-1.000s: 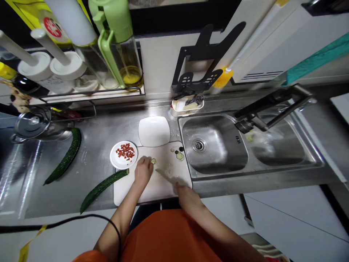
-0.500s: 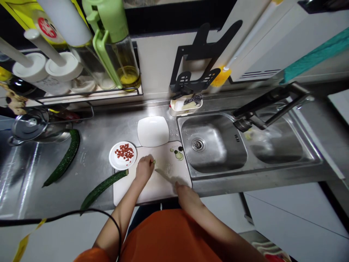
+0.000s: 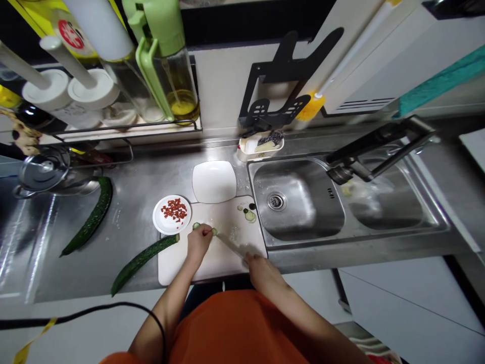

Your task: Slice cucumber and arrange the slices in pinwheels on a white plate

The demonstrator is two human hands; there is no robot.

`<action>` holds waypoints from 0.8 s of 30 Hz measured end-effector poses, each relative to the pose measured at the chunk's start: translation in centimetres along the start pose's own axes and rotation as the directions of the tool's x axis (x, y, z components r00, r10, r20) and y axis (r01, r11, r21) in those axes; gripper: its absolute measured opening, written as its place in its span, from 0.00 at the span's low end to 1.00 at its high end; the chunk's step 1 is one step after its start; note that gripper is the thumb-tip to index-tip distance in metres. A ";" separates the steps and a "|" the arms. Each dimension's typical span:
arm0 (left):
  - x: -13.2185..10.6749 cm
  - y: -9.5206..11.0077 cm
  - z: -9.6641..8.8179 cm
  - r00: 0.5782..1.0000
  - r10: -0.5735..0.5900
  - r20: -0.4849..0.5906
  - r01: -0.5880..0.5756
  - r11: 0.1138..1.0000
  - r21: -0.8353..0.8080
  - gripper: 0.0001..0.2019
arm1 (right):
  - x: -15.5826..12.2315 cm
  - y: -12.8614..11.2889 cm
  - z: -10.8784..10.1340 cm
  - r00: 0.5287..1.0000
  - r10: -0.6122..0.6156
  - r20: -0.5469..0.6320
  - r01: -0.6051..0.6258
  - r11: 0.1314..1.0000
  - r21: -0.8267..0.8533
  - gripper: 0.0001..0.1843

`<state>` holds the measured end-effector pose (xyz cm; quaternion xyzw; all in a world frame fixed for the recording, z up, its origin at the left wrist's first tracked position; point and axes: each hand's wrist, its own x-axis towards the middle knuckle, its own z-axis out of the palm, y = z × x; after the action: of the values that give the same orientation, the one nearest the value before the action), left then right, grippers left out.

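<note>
Steel counter (image 3: 125,217) under a pale wall; light falls unevenly, corners dim. Two-basin sink (image 3: 299,202) set in to the right, tap (image 3: 373,146) reaching over it. Caddy (image 3: 259,154) at the back rim, black holder (image 3: 280,71) on the wall above, yellow brush head (image 3: 310,107) beside that. Upper left: rack (image 3: 151,131) carrying jars (image 3: 91,91) and a green-topped oil bottle (image 3: 159,30). Pot (image 3: 45,174) below, far left.

White board (image 3: 212,265) lies at the counter's front, left of the sink. White dish (image 3: 214,182) against its back edge; round plate (image 3: 161,224) of chopped red bits (image 3: 174,209) at its back left corner.

Piece (image 3: 214,232) of cucumber on the board, at the left hand's (image 3: 197,245) fingertips: small, pale green face, darker rim. Fingers drawn together, pinching it. Another green end (image 3: 196,225) shows behind that hand; whether they join, cannot tell. Right hand (image 3: 261,268) wrapped round the knife (image 3: 232,245), blade angled toward the piece.

Slices (image 3: 250,216), pale and dark-skinned, scattered at the board's back right. Two long cucumbers, dark green, bumpy, curved: one (image 3: 146,263) with its tip over the board's left edge, one (image 3: 91,222) farther left near the pot.
</note>
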<state>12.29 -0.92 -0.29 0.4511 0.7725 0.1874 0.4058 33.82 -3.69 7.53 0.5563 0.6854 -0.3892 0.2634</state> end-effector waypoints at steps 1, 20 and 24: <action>-0.2 -0.1 0.0 1.000 -0.001 -0.003 0.001 1.000 -0.004 0.06 | -0.1 0.0 0.0 1.000 -0.003 -0.001 0.003 1.000 -0.004 0.26; -0.6 0.1 -0.4 1.000 -0.015 -0.021 0.018 0.987 0.163 0.07 | 0.1 -2.9 -0.9 0.999 -0.009 -0.052 0.005 0.998 -0.067 0.27; -0.5 0.1 -0.4 0.999 -0.044 -0.011 0.045 0.982 0.181 0.07 | 0.2 -3.0 -0.7 0.997 -0.023 -0.076 0.018 0.997 -0.072 0.27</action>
<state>12.09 -1.25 0.22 0.4680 0.7976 0.1086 0.3646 30.93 -3.23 8.49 0.5539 0.7141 -0.3454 0.2528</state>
